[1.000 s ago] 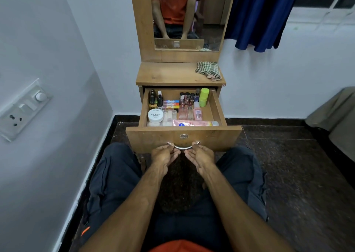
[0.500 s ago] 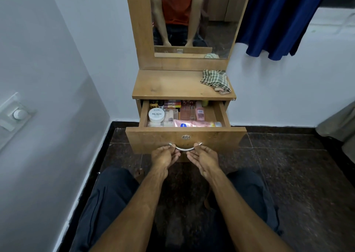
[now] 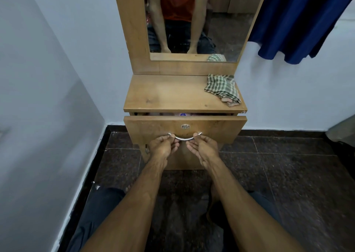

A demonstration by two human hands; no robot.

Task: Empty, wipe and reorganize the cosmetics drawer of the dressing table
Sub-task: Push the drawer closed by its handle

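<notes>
Left hand [image 3: 163, 147] and right hand [image 3: 204, 148] each in curled grip on drawer handle [image 3: 184, 138], drawer [image 3: 153, 127] nearly closed

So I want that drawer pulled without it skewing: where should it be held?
Hold the curved metal handle at its two ends, from the front and below, as the left hand and right hand do. It bows downward on the drawer front, leaving finger room.
</notes>
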